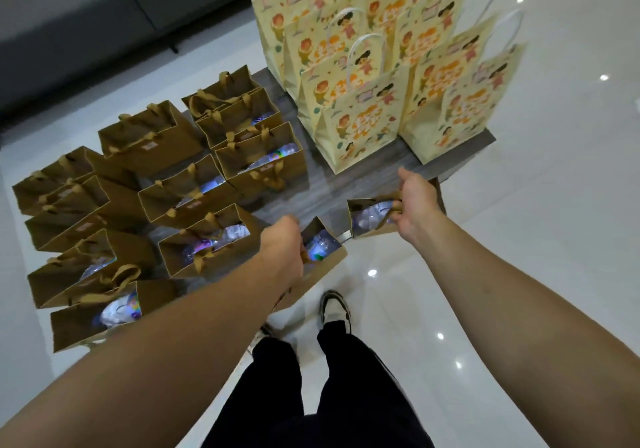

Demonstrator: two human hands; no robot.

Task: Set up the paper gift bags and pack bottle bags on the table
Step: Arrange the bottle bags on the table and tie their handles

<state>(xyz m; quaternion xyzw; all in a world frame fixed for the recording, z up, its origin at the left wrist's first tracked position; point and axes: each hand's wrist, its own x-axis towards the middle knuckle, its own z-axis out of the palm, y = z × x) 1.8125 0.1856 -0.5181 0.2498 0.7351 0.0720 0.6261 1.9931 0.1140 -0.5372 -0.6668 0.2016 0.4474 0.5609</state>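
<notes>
Head view, left hand: the left hand (282, 240) is grasping the ribbon handle of a small brown paper bottle bag (320, 257) at the near edge of the grey wood-grain worktop (346, 184); the fingers are curling round the handle.
Head view, right hand: the right hand (414, 202) is grasping the handle of a second brown paper bottle bag (369, 217), which is hanging or sitting at the worktop's near right edge; which of the two cannot be told.
Bag contents: clear plastic bottles with iridescent wrapping are showing inside both held bags.
Bottle bags on the worktop: a cluster of brown paper bags with tan ribbon handles (194, 184) is standing on the left part, several showing bottles inside.
Gift bags: tall pale-yellow paper gift bags with cartoon children and white cord handles (363, 118) are standing upright in rows on the far right part.
Writing: small pale labels are sitting on some brown bags, too blurred to read; the orange lettering on the yellow bags is not legible.
Floor: glossy white tiles (554, 170) are reflecting ceiling lights.
Person: black trousers (311, 395) and a dark-and-white shoe (334, 309) are showing below the arms.
Background: a grey sofa (104, 8) is standing beyond the worktop.
</notes>
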